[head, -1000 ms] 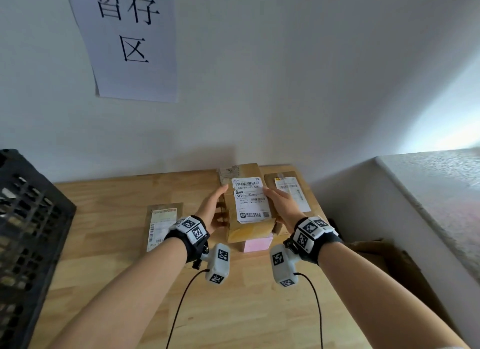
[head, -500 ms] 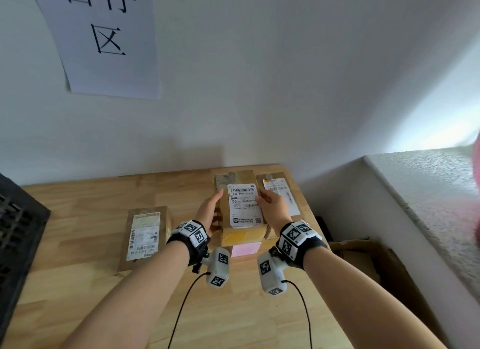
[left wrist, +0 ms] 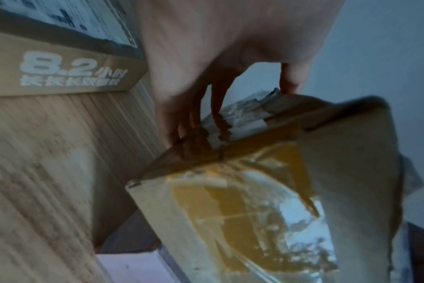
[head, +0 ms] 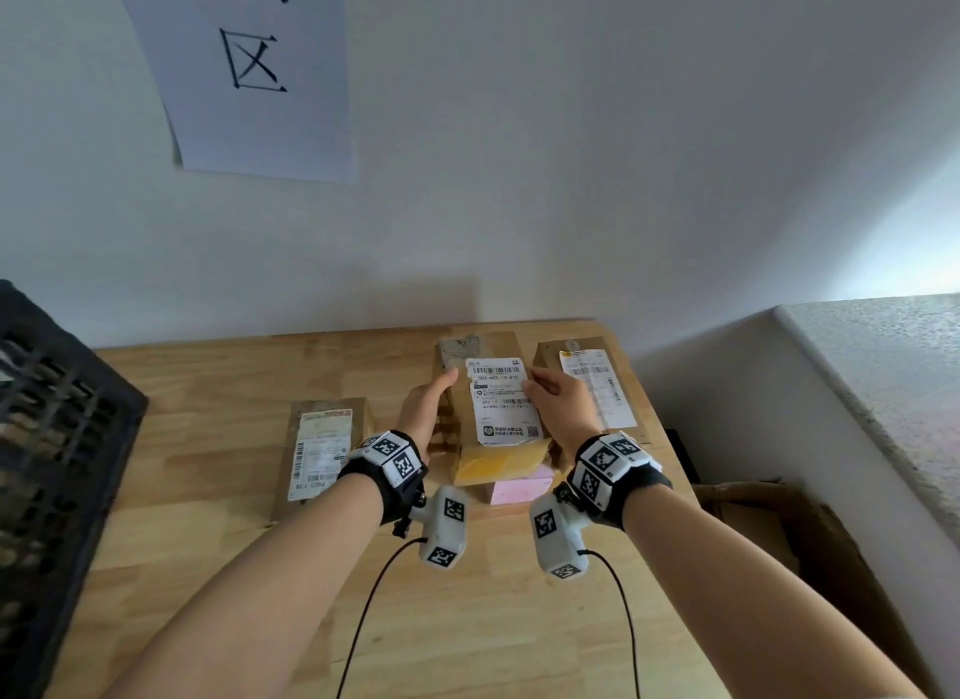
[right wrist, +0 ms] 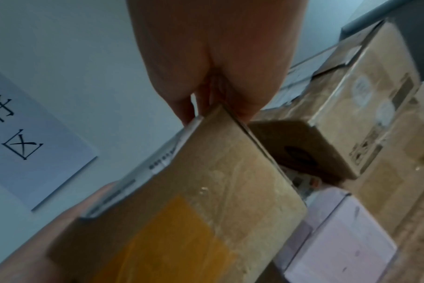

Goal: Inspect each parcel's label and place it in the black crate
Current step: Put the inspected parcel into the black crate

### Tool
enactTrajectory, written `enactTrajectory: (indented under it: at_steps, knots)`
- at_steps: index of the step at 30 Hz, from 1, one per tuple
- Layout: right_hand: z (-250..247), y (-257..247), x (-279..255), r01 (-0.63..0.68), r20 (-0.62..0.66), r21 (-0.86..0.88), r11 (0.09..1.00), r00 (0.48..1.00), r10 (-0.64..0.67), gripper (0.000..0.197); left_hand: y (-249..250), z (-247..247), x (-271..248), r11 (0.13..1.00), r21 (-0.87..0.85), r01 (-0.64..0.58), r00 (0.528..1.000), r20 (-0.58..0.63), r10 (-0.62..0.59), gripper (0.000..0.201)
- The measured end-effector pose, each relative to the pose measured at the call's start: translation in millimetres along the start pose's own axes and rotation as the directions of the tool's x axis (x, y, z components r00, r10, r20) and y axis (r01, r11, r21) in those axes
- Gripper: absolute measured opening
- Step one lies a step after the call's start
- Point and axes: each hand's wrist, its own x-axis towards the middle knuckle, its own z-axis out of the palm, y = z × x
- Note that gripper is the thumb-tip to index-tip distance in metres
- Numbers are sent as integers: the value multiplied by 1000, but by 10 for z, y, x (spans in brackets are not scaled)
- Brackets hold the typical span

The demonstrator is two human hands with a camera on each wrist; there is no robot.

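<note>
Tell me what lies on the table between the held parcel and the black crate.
In the head view, one flat labelled parcel lies on the wooden table between the held parcel and the black crate; otherwise bare wood.

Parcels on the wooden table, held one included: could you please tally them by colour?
Brown cardboard: 3 – held parcel, left parcel, right parcel
Pink: 1 – pink box
Total: 4
</note>
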Motion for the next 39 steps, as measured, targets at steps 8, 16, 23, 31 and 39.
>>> enactTrajectory:
  at_steps: [8,16,23,31,39]
  knots:
    - [763,-397,-202,-263,406,306,915,905,125,38,249,-992,-454,987,-17,-162,982,-100,159,35]
    - [1814,-924,-866,-134,359,352,926,933,-1,43,327,-2242,-958,975,-103,-199,978,39,203,30]
    - [2957,-1402,-1525,-90,331,496,864,939,-93,51,545,-3489,-1628,954,-15,-300,949,94,300,44]
    - [3948,-2068,-1908,-51,397,489,871,902,-171,56,747,-4625,-2008,923,-112,-367,930,-9,368,20]
    - [4895,-2332,-2136,-97,481,480,872,860,-169,45,526,-5882,-1907,909,-259,-328,939,-198,282,34]
